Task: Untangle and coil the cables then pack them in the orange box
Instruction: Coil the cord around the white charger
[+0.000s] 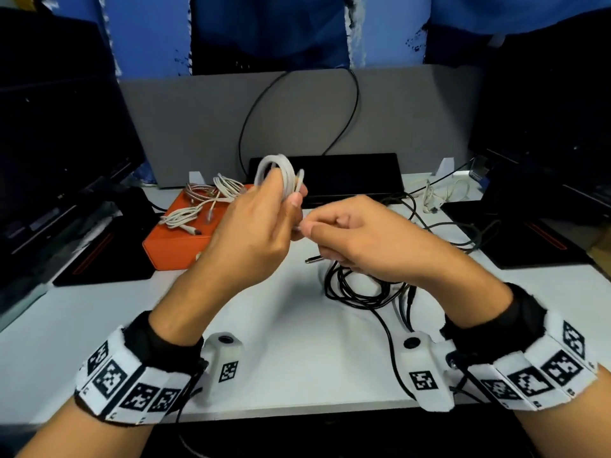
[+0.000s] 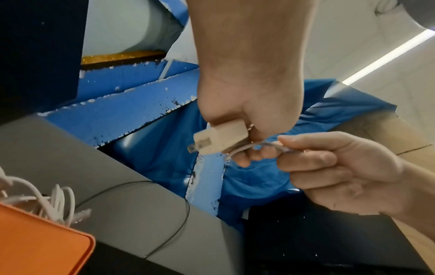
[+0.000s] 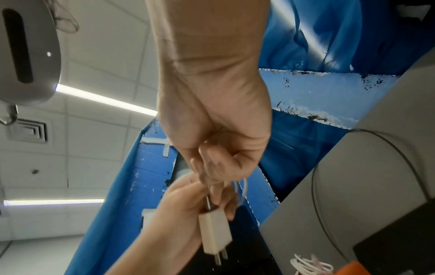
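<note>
My left hand [image 1: 291, 201] is raised over the desk and grips a coil of white cable [image 1: 276, 166]. In the left wrist view a white charger plug [image 2: 216, 139] sticks out below its fingers. My right hand [image 1: 305, 228] pinches the loose end of the same white cable [image 2: 247, 147] just right of the left hand. The plug [image 3: 215, 234] hangs with its prongs down in the right wrist view. The orange box [image 1: 175, 239] stands at the left with pale cables [image 1: 205, 200] heaped on top. A black cable tangle [image 1: 360, 285] lies on the table under my right hand.
A black keyboard-like bar [image 1: 347, 173] lies along the grey partition [image 1: 198, 127], with a black cord [image 1: 297, 94] looping over it. Dark monitors stand left and right. A thin white cable [image 1: 443, 193] lies at the back right. Black mats [image 1: 99, 259] flank the white table [image 1: 281, 342].
</note>
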`<state>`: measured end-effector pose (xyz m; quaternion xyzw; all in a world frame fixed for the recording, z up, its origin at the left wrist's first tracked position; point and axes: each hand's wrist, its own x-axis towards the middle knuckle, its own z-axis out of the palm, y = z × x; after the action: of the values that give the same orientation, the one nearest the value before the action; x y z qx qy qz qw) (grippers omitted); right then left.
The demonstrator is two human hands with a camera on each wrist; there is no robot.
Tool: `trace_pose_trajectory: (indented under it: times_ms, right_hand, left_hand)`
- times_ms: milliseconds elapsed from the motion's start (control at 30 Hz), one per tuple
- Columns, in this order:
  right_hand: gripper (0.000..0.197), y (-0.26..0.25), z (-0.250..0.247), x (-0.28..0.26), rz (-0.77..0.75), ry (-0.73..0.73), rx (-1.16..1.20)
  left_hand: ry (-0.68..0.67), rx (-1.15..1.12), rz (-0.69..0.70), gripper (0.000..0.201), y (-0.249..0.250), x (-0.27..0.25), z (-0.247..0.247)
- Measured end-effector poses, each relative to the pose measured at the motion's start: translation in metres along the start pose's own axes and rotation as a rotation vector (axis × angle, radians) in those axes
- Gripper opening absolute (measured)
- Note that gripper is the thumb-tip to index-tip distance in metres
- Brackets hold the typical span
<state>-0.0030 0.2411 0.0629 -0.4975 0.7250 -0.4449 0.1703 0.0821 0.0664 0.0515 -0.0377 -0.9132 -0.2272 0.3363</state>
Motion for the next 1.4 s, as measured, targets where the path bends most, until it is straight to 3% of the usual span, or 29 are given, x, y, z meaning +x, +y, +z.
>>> trace_pose_trajectory:
  times_ms: [100, 200, 267, 400, 500, 600, 767, 867, 1033, 1133, 1233, 1333, 1400]
  right_hand:
    - [0.036, -0.011, -0.004, -0.004, -0.044, 0.093, 0.105]
    - [0.043, -0.006, -0.007, 0.007, -0.03, 0.302, 0.283]
    - [0.038, 0.006, -0.007, 0.014, -0.01, 0.406, 0.266]
    - [0.035, 0.021, 0.009, 0.017, -0.014, 0.27, 0.064]
    - [0.036, 0.022, 0.016, 0.019, -0.044, 0.318, 0.12]
    - [0.031, 0.023, 0.019, 0.021, -0.041, 0.348, 0.214]
    - [0.037, 0.017, 0.025, 0.02, -0.042, 0.419, 0.343]
    - [0.039, 0.014, 0.022, 0.019, -0.067, 0.45, 0.338]
    - [0.036, 0.017, 0.009, 0.018, -0.126, 0.486, -0.029]
    - [0.035, 0.013, -0.005, 0.012, -0.105, 0.49, -0.197]
    - [0.032, 0.01, -0.014, 0.008, -0.106, 0.43, -0.331]
    - [0.029, 0.009, -0.015, 0.008, -0.132, 0.389, -0.376]
    - [0.031, 0.011, -0.011, 0.01, -0.164, 0.413, -0.237]
  left_hand:
    - [-0.054, -0.095, 0.004, 0.019, -0.001, 0.003, 0.0]
    - [0.003, -0.589, -0.191, 0.03, 0.007, 0.005, 0.004]
    - [0.027, -0.908, -0.353, 0.035, 0.014, 0.008, 0.006]
    - [-0.029, -1.254, -0.517, 0.047, 0.02, 0.008, 0.012]
    - [-0.099, -1.374, -0.561, 0.064, 0.022, 0.008, 0.016]
    - [-0.091, -1.456, -0.609, 0.061, 0.028, 0.008, 0.014]
    - [-0.014, -1.383, -0.63, 0.032, 0.039, 0.004, 0.014]
    - [0.0, -1.3, -0.604, 0.032, 0.04, 0.002, 0.018]
    - [-0.059, -1.097, -0.584, 0.034, 0.035, 0.001, 0.013]
    - [-0.186, -0.986, -0.579, 0.045, 0.029, 0.003, 0.0]
    - [-0.329, -0.878, -0.509, 0.055, 0.026, 0.004, -0.012]
    - [-0.36, -0.637, -0.351, 0.033, 0.024, 0.002, -0.012]
    - [-0.339, -0.537, -0.25, 0.029, 0.021, 0.001, -0.007]
